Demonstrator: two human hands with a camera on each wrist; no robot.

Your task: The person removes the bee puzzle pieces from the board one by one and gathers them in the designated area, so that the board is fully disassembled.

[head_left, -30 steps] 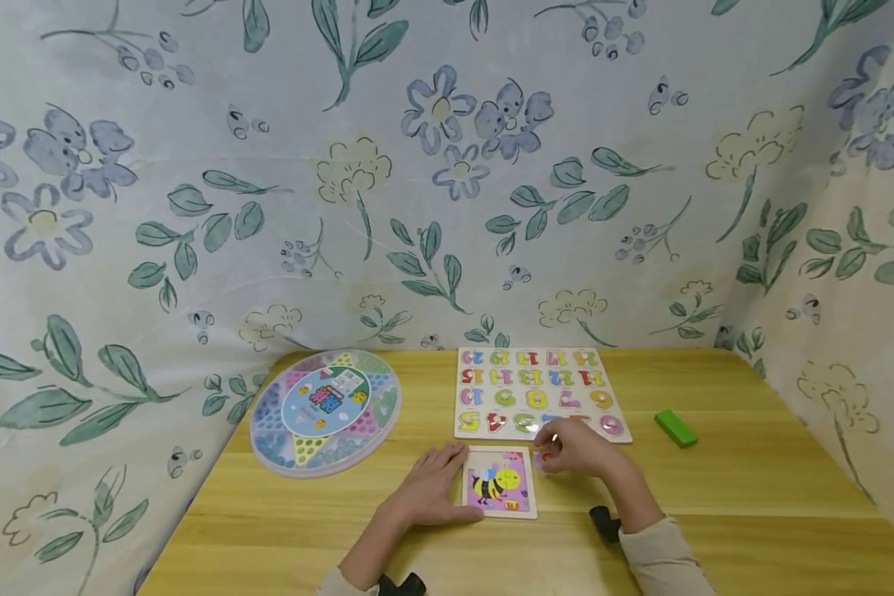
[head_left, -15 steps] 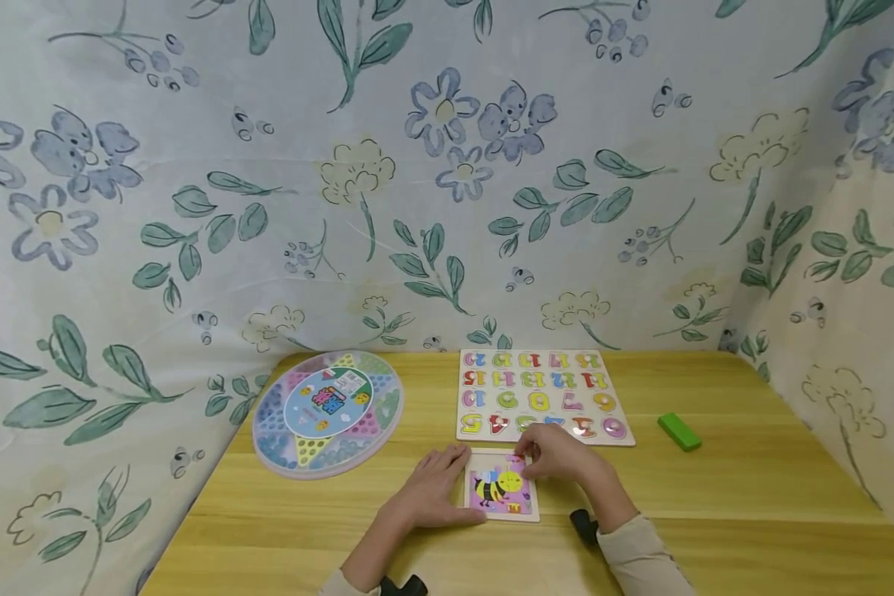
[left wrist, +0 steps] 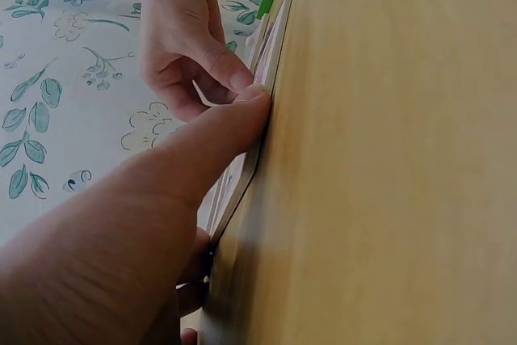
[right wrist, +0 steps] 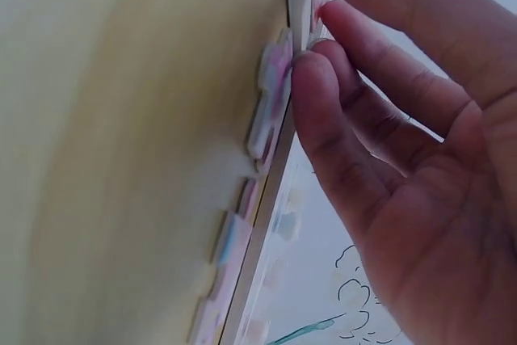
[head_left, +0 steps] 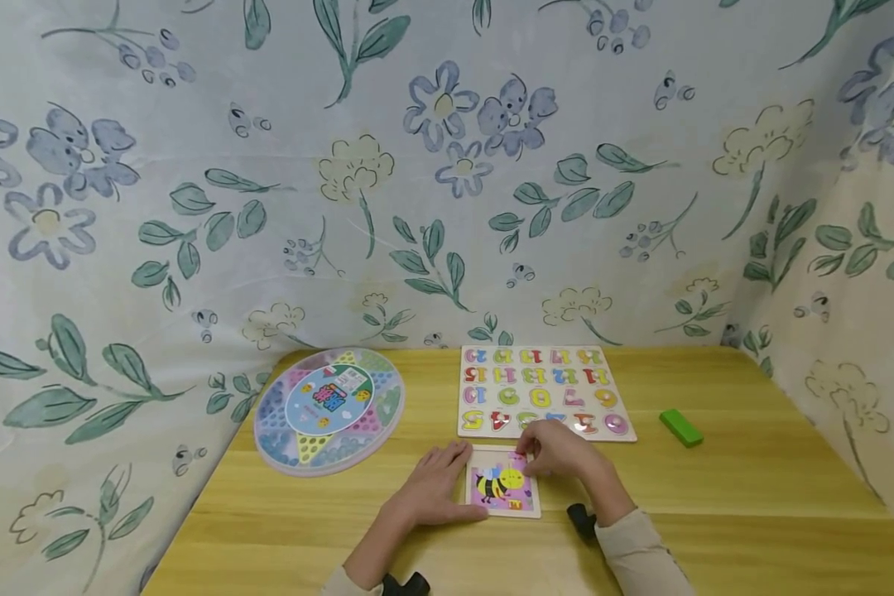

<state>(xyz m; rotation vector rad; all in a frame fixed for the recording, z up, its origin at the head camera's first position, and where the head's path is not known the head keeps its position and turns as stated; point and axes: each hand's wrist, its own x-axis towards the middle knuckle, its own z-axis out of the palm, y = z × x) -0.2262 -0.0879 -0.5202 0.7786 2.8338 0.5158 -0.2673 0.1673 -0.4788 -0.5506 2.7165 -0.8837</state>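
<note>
A small square bee jigsaw puzzle (head_left: 497, 488) in a pale wooden frame lies on the table. My left hand (head_left: 434, 490) steadies its left side, fingers fairly straight at the upper left corner and thumb along the near edge. At the upper right corner, my right hand (head_left: 560, 451) has curled fingers and pinches a small puzzle piece, mostly hidden by the fingertips. In the right wrist view, the thumb and fingers of the right hand (right wrist: 404, 119) meet at the frame's edge. Pink and white jigsaw pieces (right wrist: 271, 103) show along an edge there.
Behind the bee puzzle lies a number puzzle board (head_left: 538, 377). A round star-patterned game board (head_left: 328, 411) stands at the left of the wooden table (head_left: 752, 480). A green block (head_left: 681, 428) lies to the right. Floral cloth (head_left: 447, 207) hangs along the back and right.
My right hand has moved left with the puzzle piece, from beside the frame onto its upper right corner, and has stayed there since. The left hand keeps its place.
</note>
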